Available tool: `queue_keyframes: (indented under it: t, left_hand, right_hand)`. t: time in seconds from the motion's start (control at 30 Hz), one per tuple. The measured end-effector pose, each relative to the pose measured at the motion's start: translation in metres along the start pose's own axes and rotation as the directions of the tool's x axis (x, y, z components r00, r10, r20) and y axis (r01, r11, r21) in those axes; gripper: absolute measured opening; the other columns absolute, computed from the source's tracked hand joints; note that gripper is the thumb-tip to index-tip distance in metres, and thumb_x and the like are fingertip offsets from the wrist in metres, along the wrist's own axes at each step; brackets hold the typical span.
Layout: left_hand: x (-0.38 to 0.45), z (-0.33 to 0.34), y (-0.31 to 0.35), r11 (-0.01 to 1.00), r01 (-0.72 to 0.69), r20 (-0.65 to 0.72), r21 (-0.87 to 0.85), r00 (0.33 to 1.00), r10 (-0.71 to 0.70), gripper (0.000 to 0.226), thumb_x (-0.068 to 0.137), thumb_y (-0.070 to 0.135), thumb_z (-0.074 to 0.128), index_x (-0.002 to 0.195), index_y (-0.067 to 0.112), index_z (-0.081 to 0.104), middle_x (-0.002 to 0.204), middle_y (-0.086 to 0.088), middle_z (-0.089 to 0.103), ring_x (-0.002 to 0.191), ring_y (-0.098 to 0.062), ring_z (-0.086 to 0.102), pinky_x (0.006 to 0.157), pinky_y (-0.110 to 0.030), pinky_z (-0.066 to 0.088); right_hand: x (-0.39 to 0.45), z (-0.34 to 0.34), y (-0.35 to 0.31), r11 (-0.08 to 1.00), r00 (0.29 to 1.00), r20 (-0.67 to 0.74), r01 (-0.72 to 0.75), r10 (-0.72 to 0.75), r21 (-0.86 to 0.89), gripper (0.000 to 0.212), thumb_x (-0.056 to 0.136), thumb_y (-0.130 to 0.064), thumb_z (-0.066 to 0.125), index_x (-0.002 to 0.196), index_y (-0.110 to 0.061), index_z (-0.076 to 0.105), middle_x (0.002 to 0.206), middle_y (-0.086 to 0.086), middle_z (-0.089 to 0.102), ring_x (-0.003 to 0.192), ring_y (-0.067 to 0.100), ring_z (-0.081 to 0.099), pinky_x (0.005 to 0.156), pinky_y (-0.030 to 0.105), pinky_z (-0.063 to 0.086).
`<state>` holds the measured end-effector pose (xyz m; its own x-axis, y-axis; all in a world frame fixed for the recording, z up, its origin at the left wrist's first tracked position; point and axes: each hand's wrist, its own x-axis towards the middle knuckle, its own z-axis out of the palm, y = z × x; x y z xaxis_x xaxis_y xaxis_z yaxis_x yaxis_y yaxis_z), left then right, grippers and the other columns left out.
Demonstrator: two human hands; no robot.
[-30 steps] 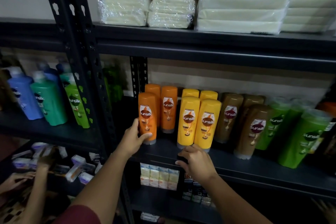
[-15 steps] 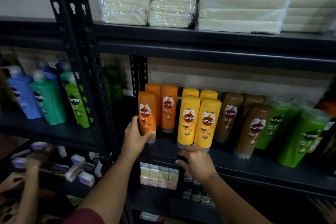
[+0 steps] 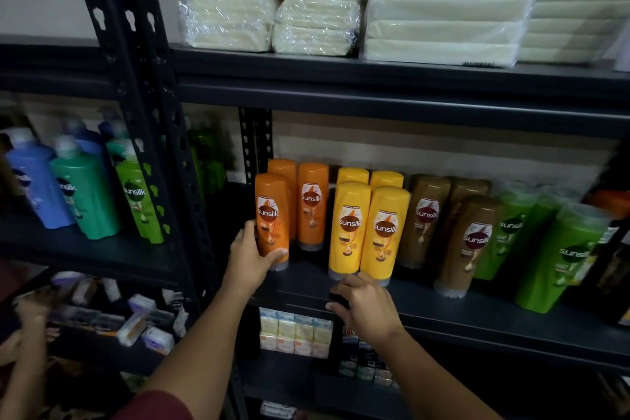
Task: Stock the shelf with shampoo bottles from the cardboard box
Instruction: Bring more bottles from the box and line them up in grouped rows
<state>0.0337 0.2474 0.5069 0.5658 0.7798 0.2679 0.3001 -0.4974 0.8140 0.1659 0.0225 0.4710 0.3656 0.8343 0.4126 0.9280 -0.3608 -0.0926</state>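
Note:
Upright shampoo bottles line the dark middle shelf: orange, yellow, brown and green. My left hand grips the lower part of the front orange bottle, which stands at the left end of the row. My right hand is at the shelf's front edge, just below the yellow bottles. Its fingers curl over a small dark object that I cannot identify. The cardboard box is out of view.
A black upright post divides off the left bay, which holds blue and green bottles. Wrapped pale packs fill the top shelf. Small boxes sit on the shelf below. Another person's hands move at the lower left.
My left hand has closed round the front orange bottle, where before only its thumb touched it. My right hand has stayed at the shelf edge.

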Motion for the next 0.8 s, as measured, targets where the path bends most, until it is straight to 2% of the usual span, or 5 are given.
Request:
queue_keyframes:
  t: [0.3, 0.47, 0.7, 0.8]
  left_hand:
    - [-0.0015, 0.0021, 0.0023, 1.000, 0.009, -0.016, 0.028, 1.000, -0.009, 0.074, 0.075, 0.036, 0.088, 0.132, 0.020, 0.043, 0.132, -0.006, 0.052, 0.119, -0.026, 0.055, 0.097, -0.043, 0.051]
    - [-0.0024, 0.0025, 0.0039, 1.000, 0.005, -0.026, 0.022, 1.000, -0.004, 0.073, 0.075, 0.034, 0.088, 0.131, 0.018, 0.044, 0.131, -0.006, 0.052, 0.118, -0.026, 0.056, 0.094, -0.039, 0.050]
    - [-0.0044, 0.0005, 0.0052, 1.000, -0.009, -0.038, -0.003, 0.999, 0.009, 0.095, 0.072, 0.036, 0.090, 0.146, 0.023, 0.032, 0.142, -0.005, 0.046, 0.127, -0.025, 0.051, 0.100, -0.045, 0.049]
    - [-0.0040, -0.0002, 0.0047, 1.000, -0.015, -0.025, -0.023, 1.000, 0.014, 0.095, 0.073, 0.031, 0.090, 0.147, 0.025, 0.031, 0.142, -0.005, 0.047, 0.127, -0.024, 0.052, 0.101, -0.046, 0.050]
  right_hand:
    - [0.0007, 0.0003, 0.0003, 1.000, 1.000, 0.000, 0.006, -0.006, -0.015, 0.031, 0.076, -0.047, 0.082, 0.098, -0.025, 0.078, 0.095, -0.011, 0.070, 0.089, 0.016, 0.063, 0.058, 0.030, 0.051]
    - [0.0006, 0.0009, 0.0007, 1.000, 1.000, -0.004, 0.005, -0.006, -0.021, 0.031, 0.076, -0.046, 0.083, 0.098, -0.025, 0.078, 0.095, -0.010, 0.070, 0.088, 0.017, 0.063, 0.056, 0.030, 0.051]
    - [0.0005, 0.0001, 0.0000, 0.999, 1.000, -0.012, 0.009, -0.009, -0.034, 0.031, 0.074, -0.047, 0.085, 0.096, -0.026, 0.079, 0.094, -0.012, 0.070, 0.086, 0.015, 0.063, 0.056, 0.029, 0.050]
    - [0.0007, 0.0008, 0.0002, 0.999, 1.000, -0.015, 0.014, -0.014, -0.041, 0.031, 0.073, -0.047, 0.085, 0.096, -0.027, 0.079, 0.093, -0.012, 0.070, 0.085, 0.015, 0.064, 0.055, 0.028, 0.051]
